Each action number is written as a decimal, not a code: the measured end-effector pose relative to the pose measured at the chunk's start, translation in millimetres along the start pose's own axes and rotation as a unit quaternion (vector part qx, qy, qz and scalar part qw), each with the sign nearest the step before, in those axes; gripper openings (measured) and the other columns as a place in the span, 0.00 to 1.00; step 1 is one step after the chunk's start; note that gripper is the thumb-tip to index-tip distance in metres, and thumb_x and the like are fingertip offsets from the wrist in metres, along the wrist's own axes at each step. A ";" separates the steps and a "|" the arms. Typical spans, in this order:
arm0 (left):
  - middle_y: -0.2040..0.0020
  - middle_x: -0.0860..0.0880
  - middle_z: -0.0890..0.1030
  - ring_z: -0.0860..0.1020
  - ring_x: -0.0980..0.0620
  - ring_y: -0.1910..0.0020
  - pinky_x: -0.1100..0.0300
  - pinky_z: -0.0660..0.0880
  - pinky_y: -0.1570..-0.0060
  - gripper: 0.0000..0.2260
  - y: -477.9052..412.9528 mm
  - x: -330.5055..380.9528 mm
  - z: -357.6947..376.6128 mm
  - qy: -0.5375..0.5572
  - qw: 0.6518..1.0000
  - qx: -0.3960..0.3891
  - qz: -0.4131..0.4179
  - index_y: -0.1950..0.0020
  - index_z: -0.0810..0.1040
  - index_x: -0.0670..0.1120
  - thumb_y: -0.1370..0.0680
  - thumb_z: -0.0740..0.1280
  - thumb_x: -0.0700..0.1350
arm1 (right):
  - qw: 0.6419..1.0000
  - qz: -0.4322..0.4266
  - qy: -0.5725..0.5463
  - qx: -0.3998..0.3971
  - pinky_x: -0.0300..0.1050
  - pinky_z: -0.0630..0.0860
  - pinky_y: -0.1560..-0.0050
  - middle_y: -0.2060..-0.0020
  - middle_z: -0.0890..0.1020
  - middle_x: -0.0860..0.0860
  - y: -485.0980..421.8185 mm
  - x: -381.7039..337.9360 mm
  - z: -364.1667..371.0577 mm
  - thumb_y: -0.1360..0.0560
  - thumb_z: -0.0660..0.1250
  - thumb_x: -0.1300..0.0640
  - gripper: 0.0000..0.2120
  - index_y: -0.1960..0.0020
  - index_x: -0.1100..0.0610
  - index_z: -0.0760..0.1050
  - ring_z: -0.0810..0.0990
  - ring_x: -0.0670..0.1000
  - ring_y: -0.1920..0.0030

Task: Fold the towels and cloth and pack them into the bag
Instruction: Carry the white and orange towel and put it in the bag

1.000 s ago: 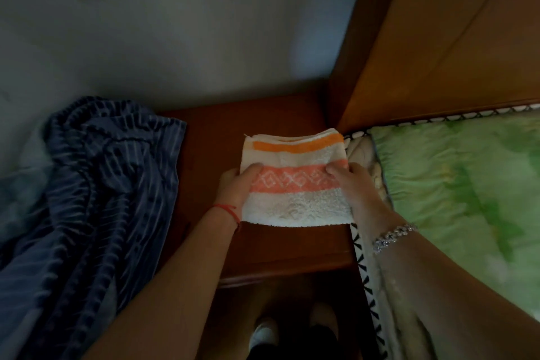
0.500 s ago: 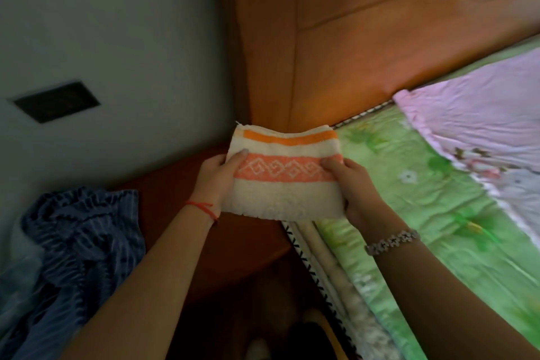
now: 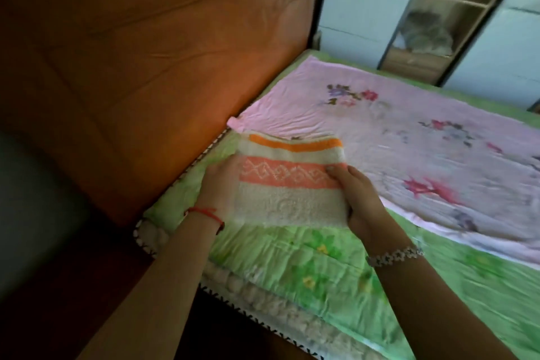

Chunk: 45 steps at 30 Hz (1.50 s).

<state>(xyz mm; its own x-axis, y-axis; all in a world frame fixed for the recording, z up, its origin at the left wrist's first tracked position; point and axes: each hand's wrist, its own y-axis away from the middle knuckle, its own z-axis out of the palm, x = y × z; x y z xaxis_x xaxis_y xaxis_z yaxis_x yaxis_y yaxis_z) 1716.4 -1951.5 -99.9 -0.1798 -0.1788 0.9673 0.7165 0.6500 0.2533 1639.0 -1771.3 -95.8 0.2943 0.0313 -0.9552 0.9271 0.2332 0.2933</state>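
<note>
A folded white towel (image 3: 292, 184) with an orange stripe and a salmon patterned band is held flat between both hands, just above the green bedsheet near the bed's head end. My left hand (image 3: 219, 184) grips its left edge, thumb on top. My right hand (image 3: 359, 199) grips its right edge. A pink cloth (image 3: 409, 140) with flower prints lies spread out on the bed, just beyond and to the right of the towel. No bag is in view.
A green flowered bedsheet (image 3: 306, 266) covers the mattress. A brown padded headboard (image 3: 160, 52) rises on the left. A wardrobe with open shelves (image 3: 423, 23) stands behind the bed. The dark bedside table (image 3: 73, 286) is at lower left.
Both hands lifted the folded towel off the bedside table and carried it right, over the bed. The view swung right; the blue striped cloth is out of sight.
</note>
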 end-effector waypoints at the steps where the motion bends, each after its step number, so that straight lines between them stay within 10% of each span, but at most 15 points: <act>1: 0.68 0.50 0.72 0.69 0.51 0.68 0.63 0.68 0.69 0.11 7.8 4.8 19.6 -0.006 1.000 -0.020 0.005 0.64 0.74 0.44 0.23 0.63 0.45 | 1.000 -0.002 -0.012 0.017 0.40 0.75 0.67 0.64 0.80 0.51 5.7 -5.3 -22.3 0.25 0.64 0.59 0.04 0.57 0.55 0.76 0.78 0.49 0.67; 7: 0.58 0.44 0.76 0.73 0.47 0.56 0.51 0.69 0.54 0.20 60.2 -5.3 141.5 -0.001 0.986 -0.160 -0.039 0.61 0.77 0.46 0.42 0.70 0.60 | 0.989 0.005 -0.093 0.113 0.44 0.78 0.64 0.65 0.83 0.50 59.7 -21.9 -168.2 0.25 0.65 0.53 0.05 0.56 0.53 0.78 0.80 0.50 0.65; 11: 0.60 0.48 0.78 0.76 0.48 0.56 0.54 0.69 0.49 0.09 130.8 -6.5 221.4 -0.031 0.972 -0.234 -0.013 0.64 0.76 0.48 0.25 0.65 0.49 | 0.980 0.027 -0.145 0.136 0.48 0.80 0.61 0.58 0.83 0.55 113.5 -25.3 -265.0 0.24 0.62 0.49 0.14 0.44 0.56 0.76 0.81 0.54 0.62; 17: 0.72 0.55 0.79 0.74 0.52 0.62 0.64 0.70 0.62 0.12 234.5 -19.3 334.8 -0.043 0.951 -0.306 0.007 0.65 0.75 0.47 0.22 0.62 0.43 | 0.957 -0.001 -0.207 0.201 0.43 0.79 0.71 0.70 0.84 0.52 194.2 -20.3 -393.3 0.23 0.60 0.48 0.12 0.54 0.55 0.76 0.82 0.51 0.72; 19: 0.62 0.54 0.81 0.75 0.54 0.58 0.71 0.71 0.65 0.09 269.1 -22.2 365.4 -0.039 0.933 -0.357 0.001 0.56 0.78 0.44 0.21 0.61 0.44 | 0.945 -0.018 -0.229 0.233 0.43 0.79 0.71 0.69 0.84 0.53 217.3 -14.8 -426.9 0.23 0.60 0.48 0.12 0.53 0.56 0.76 0.82 0.51 0.71; 23: 0.37 0.48 0.75 0.68 0.49 0.31 0.49 0.58 0.29 0.16 323.6 -33.2 417.7 -0.053 0.888 -0.454 -0.043 0.35 0.74 0.41 0.20 0.58 0.47 | 0.916 -0.034 -0.267 0.298 0.45 0.80 0.69 0.66 0.83 0.54 258.9 -2.7 -482.9 0.24 0.61 0.49 0.12 0.48 0.55 0.75 0.82 0.52 0.70; 30: 0.31 0.53 0.70 0.66 0.49 0.30 0.45 0.55 0.27 0.20 392.8 -59.8 506.9 -0.083 0.800 -0.585 -0.106 0.32 0.72 0.49 0.22 0.60 0.53 | 0.859 -0.030 -0.277 0.429 0.42 0.77 0.70 0.64 0.79 0.53 316.7 16.8 -557.1 0.24 0.62 0.48 0.10 0.50 0.54 0.73 0.80 0.50 0.71; 36: 0.47 0.47 0.81 0.78 0.47 0.47 0.53 0.73 0.46 0.14 446.1 -87.4 582.5 -0.109 0.708 -0.678 -0.167 0.42 0.78 0.48 0.22 0.60 0.52 | 0.800 -0.044 -0.300 0.518 0.46 0.77 0.63 0.59 0.80 0.55 352.0 25.9 -609.2 0.24 0.62 0.46 0.15 0.43 0.55 0.73 0.80 0.54 0.62; 45: 0.69 0.50 0.84 0.82 0.54 0.71 0.57 0.73 0.60 0.15 537.6 -111.4 670.5 -0.149 0.566 -0.791 -0.178 0.59 0.80 0.49 0.20 0.57 0.50 | 0.702 -0.073 -0.325 0.630 0.50 0.78 0.59 0.56 0.80 0.55 408.0 46.5 -668.6 0.24 0.62 0.46 0.12 0.45 0.52 0.72 0.81 0.55 0.56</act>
<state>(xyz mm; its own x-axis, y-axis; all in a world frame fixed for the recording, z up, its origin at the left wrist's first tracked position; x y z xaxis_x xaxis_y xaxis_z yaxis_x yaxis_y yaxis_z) 1669.7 -1086.9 -63.9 -0.4395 0.1945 0.8769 0.2632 -0.9055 0.3328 1875.9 -1024.9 -47.0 -0.1604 -0.4495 -0.8788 0.3075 -0.8687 0.3883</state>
